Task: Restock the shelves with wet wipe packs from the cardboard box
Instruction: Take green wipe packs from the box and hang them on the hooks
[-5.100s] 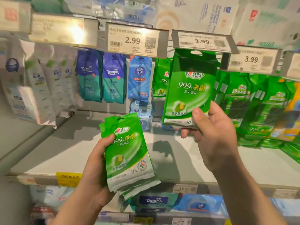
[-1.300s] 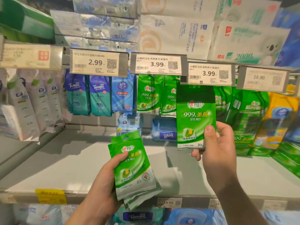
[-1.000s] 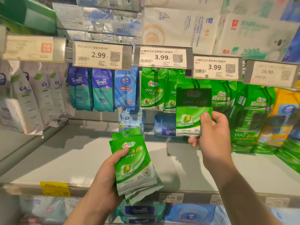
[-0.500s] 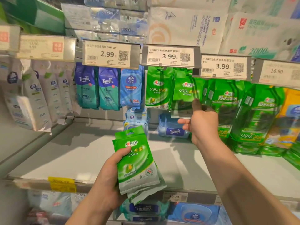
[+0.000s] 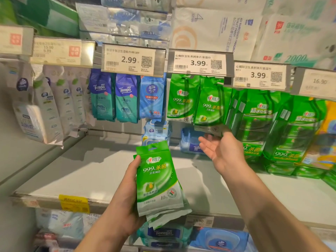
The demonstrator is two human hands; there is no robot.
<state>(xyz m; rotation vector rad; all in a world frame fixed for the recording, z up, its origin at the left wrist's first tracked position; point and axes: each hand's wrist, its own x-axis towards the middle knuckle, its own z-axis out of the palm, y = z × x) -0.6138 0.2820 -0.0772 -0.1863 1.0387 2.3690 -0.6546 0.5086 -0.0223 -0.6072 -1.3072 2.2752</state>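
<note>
Gripping a small stack of flat green plastic wet wipe packs (image 5: pixel 157 180), the left hand (image 5: pixel 125 202) has its fingers curled round the left edge; how many packs lie behind the front one is hard to tell. Up and to the right of it, the right hand (image 5: pixel 221 151) is empty, palm up, fingers relaxed and apart. Just above its fingertips hangs a green wet wipe pack on the peg (image 5: pixel 209 106), its lower edge blurred. Behind, the white price label reading 3.99 (image 5: pixel 199 63) hides the peg.
</note>
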